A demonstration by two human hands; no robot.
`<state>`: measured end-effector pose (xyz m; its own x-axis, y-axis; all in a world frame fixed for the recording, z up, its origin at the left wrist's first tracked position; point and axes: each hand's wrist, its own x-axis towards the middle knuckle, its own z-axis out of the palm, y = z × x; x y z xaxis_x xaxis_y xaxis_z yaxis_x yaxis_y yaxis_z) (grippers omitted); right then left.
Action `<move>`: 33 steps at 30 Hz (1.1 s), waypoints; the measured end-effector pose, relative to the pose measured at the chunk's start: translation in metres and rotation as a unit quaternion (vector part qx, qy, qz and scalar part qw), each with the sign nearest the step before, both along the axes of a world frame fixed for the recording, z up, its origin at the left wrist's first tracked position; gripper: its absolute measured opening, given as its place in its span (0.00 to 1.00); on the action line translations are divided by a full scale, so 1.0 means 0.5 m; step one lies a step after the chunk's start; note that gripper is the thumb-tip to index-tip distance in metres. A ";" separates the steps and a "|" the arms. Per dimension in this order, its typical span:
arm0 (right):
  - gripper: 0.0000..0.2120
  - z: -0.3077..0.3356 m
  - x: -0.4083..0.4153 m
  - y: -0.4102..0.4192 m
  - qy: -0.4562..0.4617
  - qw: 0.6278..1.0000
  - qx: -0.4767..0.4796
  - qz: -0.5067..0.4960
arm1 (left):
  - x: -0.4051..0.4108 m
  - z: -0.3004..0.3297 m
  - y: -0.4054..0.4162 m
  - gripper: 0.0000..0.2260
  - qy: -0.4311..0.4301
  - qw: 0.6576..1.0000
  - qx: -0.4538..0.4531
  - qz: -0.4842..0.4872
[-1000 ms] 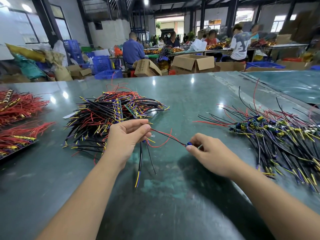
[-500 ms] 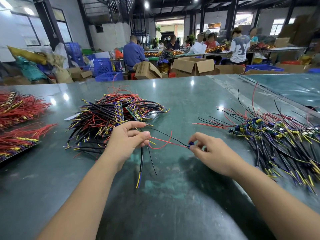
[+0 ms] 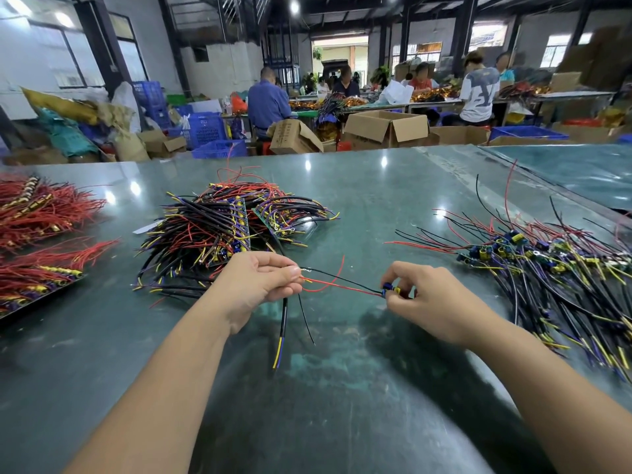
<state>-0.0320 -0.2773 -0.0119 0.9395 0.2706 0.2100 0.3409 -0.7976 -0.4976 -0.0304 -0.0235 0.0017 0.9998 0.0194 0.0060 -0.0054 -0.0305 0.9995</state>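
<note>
- Far left, near side: shallow dark tray [image 3: 51,300] on the tabletop [image 3: 376,193], loaded with bundles of red wires [image 3: 37,268] laid side by side, yellow and purple fittings along them.
- Behind the tray, loose on the tabletop: a red heap [image 3: 44,210] of the same kind of wire.
- Background left: blue mesh crates [image 3: 207,130]; contents not readable.
- Left of centre: centre heap [image 3: 212,234] of black, red, yellow and purple leads soldered to green board strips.
- Just in front of that heap: left hand [image 3: 260,285], curled, pinching the free ends of one wire assembly [image 3: 342,287] between thumb and fingers.
- Below the left hand: black sleeved cable [image 3: 283,319] plus a thin black lead, pointing toward the near edge, yellow-and-blue tip nearest the camera.
- Wire assembly between the two hands, over the tabletop; long axis left to right, dipping slightly to the right; red and black leads drawn nearly straight, one red end curling up at mid-span.
- At its right end: small blue-and-yellow component [image 3: 390,289], clamped between thumb and fingertips of the right hand [image 3: 431,299].
- Background centre: open cardboard boxes [image 3: 386,126]; insides hidden.
- Right: right heap [image 3: 547,268] of spread-out assemblies, blue and yellow parts clustered at its middle.
</note>
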 end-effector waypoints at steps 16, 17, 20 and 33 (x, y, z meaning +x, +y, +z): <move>0.02 0.017 -0.013 0.008 0.063 0.996 -0.061 0.032 | 0.002 -0.001 -0.007 0.03 -0.038 0.999 0.012 0.019; 0.02 0.021 -0.014 0.008 0.063 0.996 -0.060 0.035 | 0.002 -0.001 -0.009 0.04 -0.044 0.999 0.013 0.022; 0.03 0.035 -0.014 0.001 0.028 0.999 -0.019 0.031 | 0.001 0.004 -0.013 0.04 -0.072 0.997 -0.006 0.035; 0.02 0.046 -0.032 0.017 0.019 0.999 0.027 0.026 | 0.015 0.008 -0.029 0.06 -0.114 0.983 -0.116 0.082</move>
